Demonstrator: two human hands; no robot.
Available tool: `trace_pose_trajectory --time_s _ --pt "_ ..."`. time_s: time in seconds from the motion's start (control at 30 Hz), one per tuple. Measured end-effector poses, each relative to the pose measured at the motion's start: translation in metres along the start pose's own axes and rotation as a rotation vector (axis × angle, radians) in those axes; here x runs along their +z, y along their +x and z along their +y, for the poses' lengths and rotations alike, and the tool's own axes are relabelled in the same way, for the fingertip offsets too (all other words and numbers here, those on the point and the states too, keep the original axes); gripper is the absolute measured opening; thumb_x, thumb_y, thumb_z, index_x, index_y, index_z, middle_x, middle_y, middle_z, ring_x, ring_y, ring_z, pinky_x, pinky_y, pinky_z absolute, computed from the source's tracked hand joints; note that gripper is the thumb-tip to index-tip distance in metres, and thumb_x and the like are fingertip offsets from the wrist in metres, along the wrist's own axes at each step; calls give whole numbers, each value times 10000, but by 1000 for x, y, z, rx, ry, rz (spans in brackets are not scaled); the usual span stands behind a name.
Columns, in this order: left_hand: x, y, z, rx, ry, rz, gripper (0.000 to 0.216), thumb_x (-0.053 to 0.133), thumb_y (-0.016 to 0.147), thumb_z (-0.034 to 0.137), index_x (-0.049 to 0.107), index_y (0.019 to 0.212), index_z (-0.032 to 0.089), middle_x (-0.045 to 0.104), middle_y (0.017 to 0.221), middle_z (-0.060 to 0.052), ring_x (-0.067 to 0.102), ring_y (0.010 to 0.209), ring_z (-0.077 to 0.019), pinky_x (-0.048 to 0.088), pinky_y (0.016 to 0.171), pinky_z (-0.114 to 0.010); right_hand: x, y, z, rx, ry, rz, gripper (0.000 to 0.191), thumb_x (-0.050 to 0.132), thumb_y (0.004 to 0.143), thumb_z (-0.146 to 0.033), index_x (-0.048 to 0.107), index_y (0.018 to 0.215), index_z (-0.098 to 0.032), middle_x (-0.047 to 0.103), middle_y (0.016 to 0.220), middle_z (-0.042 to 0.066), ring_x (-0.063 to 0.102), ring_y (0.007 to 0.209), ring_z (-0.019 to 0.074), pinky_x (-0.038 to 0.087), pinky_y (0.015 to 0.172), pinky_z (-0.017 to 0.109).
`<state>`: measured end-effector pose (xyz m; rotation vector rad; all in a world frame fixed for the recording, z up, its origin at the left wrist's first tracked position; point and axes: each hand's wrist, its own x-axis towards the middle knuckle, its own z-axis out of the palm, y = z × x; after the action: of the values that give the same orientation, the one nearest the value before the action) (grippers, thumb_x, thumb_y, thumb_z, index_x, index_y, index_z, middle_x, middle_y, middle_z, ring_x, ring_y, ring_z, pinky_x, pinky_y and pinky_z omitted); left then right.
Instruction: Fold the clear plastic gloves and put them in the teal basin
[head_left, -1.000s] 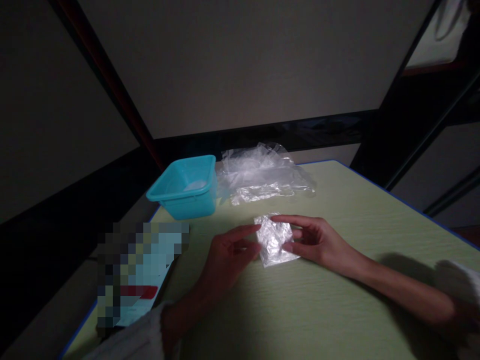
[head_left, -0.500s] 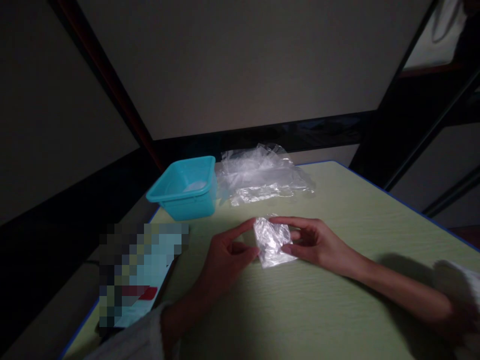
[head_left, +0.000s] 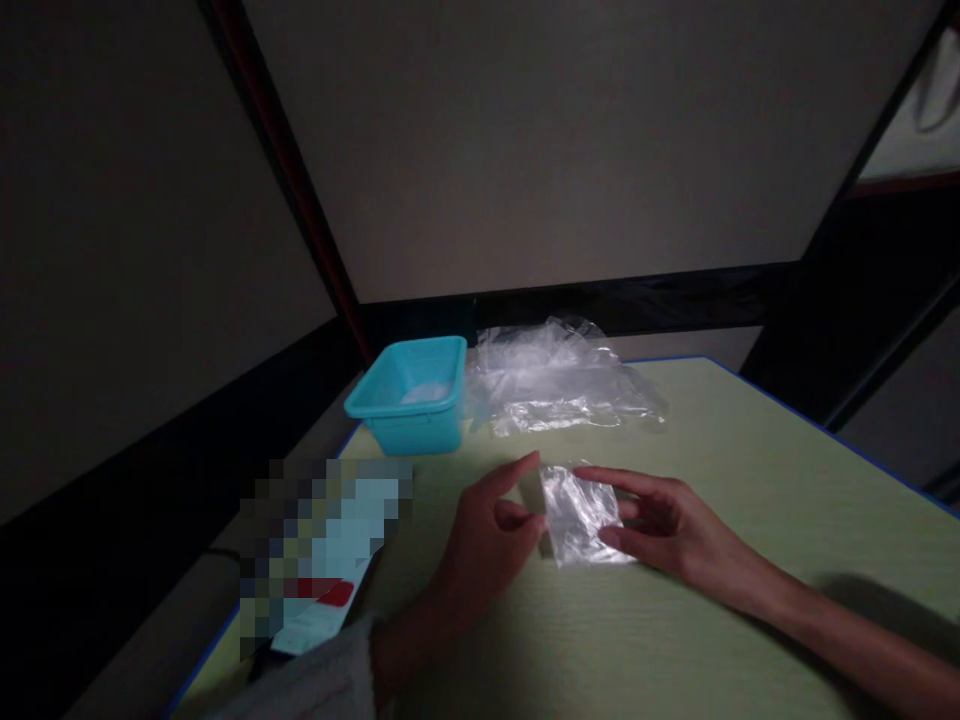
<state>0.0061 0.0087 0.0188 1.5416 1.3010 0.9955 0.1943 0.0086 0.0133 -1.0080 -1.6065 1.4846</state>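
Note:
A small, shiny clear plastic bag (head_left: 577, 515), folded into a crinkled square, lies between my hands over the table. My right hand (head_left: 667, 525) grips its right side, with the index finger along the top edge and the thumb on the front. Beside the left edge is my left hand (head_left: 491, 530), thumb and index finger spread apart. Its thumb tip is at the bag's edge; whether it touches I cannot tell. Behind them, a loose pile of clear plastic bags (head_left: 562, 375) is spread at the back of the table.
A turquoise plastic basket (head_left: 416, 430) stands at the back left with something whitish inside. On the left lies a flat device with a lit, partly pixelated screen (head_left: 337, 540). The pale green table (head_left: 750, 450) has a blue edge, and a panel wall rises behind it.
My left index finger has come slightly away from the bag's top left corner. My right hand keeps its grip. The whole view has shifted, so everything appears further right and lower.

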Motion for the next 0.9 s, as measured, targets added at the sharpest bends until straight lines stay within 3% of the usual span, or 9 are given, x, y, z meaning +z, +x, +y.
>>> trace_pose_trajectory --time_s 0.07,0.13,0.23,0.33,0.4,0.5,0.67,0.9 --pt "-1 1 -3 120 77 45 565 538 641 42 537 1194 159 659 969 -61 574 559 -69 468 492 -164 0 0 1 -17 -47 20 563 661 700 -318 533 1232 -185 556 628 -18 405 508 78 352 475 212" --pt "-4 2 -6 294 229 100 565 507 658 33 504 1206 173 540 1232 -123 629 707 -120 512 509 -200 0 0 3 -12 -107 60 555 656 702 -349 547 1221 -184 508 584 -31 354 485 76 315 446 207" --pt "-12 0 -7 608 616 228 570 494 705 41 419 1261 139 430 1340 -170 527 1106 -259 539 784 -377 -3 2 5 -26 -166 115 555 642 705 -388 552 1222 -206 417 526 -54 299 464 79 278 424 207" --pt "-24 2 -4 747 962 357 552 479 749 56 360 1288 90 355 1386 -205 329 1285 -315 385 989 -494 -3 3 1 4 -198 119 567 642 686 -398 557 1218 -222 354 510 -66 260 468 84 244 425 211" --pt "-32 8 -1 727 1096 432 537 471 769 78 344 1290 59 324 1399 -227 269 1315 -329 337 1021 -507 -2 3 -4 28 -212 109 574 641 672 -400 562 1211 -221 330 519 -66 243 480 88 221 432 218" --pt "-43 19 0 578 1227 524 527 447 782 84 338 1294 19 318 1399 -250 254 1320 -349 257 1043 -555 -1 4 -8 43 -234 128 591 635 662 -407 557 1213 -209 268 523 -75 215 489 92 199 438 225" --pt "-55 33 -1 352 1315 501 467 395 840 110 378 1298 20 423 1352 -210 334 1285 -328 224 1044 -576 -2 4 -5 46 -250 148 591 641 654 -425 563 1201 -217 255 531 -73 229 502 99 201 447 232" --pt "-58 38 -4 392 1296 582 347 426 850 101 499 1189 91 601 1104 -133 525 1077 -275 296 1006 -557 -1 3 -9 15 -222 134 550 664 656 -422 588 1169 -239 343 554 -57 253 498 93 221 445 229"
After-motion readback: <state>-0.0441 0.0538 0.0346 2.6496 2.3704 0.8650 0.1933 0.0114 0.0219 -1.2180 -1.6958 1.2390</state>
